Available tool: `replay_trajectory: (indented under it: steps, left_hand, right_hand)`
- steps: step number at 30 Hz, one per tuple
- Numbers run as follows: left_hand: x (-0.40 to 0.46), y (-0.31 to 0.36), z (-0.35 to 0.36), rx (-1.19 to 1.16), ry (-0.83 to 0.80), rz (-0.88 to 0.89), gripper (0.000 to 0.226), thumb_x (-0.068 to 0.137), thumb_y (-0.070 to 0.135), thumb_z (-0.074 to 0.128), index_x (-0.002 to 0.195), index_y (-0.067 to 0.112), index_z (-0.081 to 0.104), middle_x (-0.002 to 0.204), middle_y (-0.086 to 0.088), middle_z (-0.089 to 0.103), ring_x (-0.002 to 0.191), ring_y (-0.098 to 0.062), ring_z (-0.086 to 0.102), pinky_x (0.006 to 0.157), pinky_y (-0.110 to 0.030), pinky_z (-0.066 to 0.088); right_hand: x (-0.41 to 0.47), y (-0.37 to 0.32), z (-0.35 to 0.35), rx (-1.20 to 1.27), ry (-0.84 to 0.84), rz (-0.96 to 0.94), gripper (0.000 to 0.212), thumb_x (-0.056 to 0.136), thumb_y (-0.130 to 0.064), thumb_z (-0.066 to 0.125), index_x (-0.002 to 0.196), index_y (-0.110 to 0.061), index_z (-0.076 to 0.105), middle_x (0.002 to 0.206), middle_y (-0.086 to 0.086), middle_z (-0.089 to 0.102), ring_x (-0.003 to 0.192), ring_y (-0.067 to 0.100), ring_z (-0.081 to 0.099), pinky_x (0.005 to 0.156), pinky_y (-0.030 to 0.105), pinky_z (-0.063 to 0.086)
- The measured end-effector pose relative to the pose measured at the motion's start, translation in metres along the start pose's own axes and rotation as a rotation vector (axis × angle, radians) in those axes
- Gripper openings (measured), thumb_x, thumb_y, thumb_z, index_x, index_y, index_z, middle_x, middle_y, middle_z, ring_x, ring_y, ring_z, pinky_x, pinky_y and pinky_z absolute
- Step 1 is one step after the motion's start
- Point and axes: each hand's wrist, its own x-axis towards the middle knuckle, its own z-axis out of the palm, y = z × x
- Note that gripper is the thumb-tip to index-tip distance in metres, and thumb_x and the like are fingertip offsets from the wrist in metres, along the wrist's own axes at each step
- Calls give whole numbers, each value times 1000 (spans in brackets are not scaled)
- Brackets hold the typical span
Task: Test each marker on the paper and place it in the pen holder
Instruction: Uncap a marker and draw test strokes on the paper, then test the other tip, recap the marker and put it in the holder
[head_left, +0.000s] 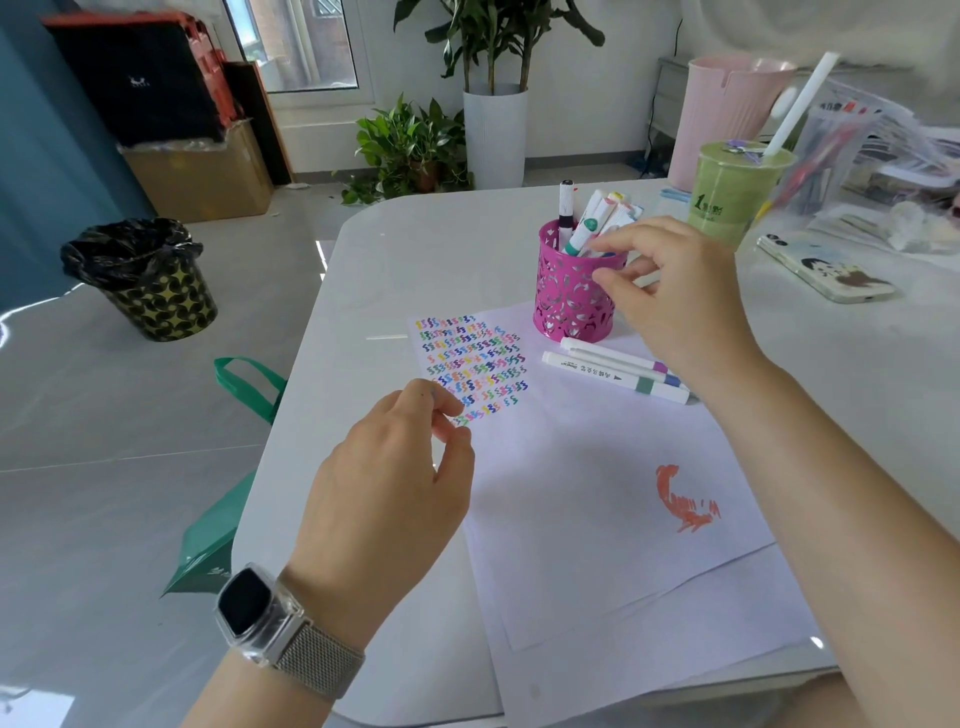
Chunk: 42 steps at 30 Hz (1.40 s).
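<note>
A pink cut-out metal pen holder (569, 299) stands on the white table (395, 270) with several white markers (589, 221) upright in it. My right hand (675, 306) hovers beside its right rim, fingers loosely spread, holding nothing. Two or three white markers (613, 369) with coloured bands lie on the paper just in front of the holder. The white paper (597, 493) carries rows of small coloured squiggles (472, 364) and an orange scribble (685, 499). My left hand (395, 483) floats over the paper's left edge, fingers loosely curled, with a watch on its wrist.
A green drink cup (735, 189) with a straw, a phone (826, 267) and a pile of plastic-bagged items (872, 150) sit at the back right. A green bag (223, 525) hangs at the table's left edge. A black-lined bin (143, 280) stands on the floor.
</note>
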Motion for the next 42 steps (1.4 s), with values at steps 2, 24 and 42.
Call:
replay_trajectory:
  steps: [2,24,42]
  left_hand:
    - [0,-1,0,2,0,2,11,87,30,48,97,30,52,85,18,57,56,-7,55,69,-34,48]
    - [5,-3,2,-261,-128,48,24,91,42,40,97,24,54,90,15,62,76,-2,59,67,-13,45]
    - [-10,9,8,228,-101,374,35,87,49,16,61,26,12,46,3,22,43,-28,30,42,-34,23]
  right_hand:
    - [0,-2,2,-26,-61,40,15,83,-10,69,92,-20,74,86,-10,65,60,4,52,63,8,39]
    - [-48,-90,15,810,-424,253,21,90,-24,64,79,-16,48,54,-9,54,46,10,49,50,20,42]
    - [-49,-87,33,713,-242,763,40,79,-14,61,52,-19,33,42,-9,26,42,15,24,42,21,22]
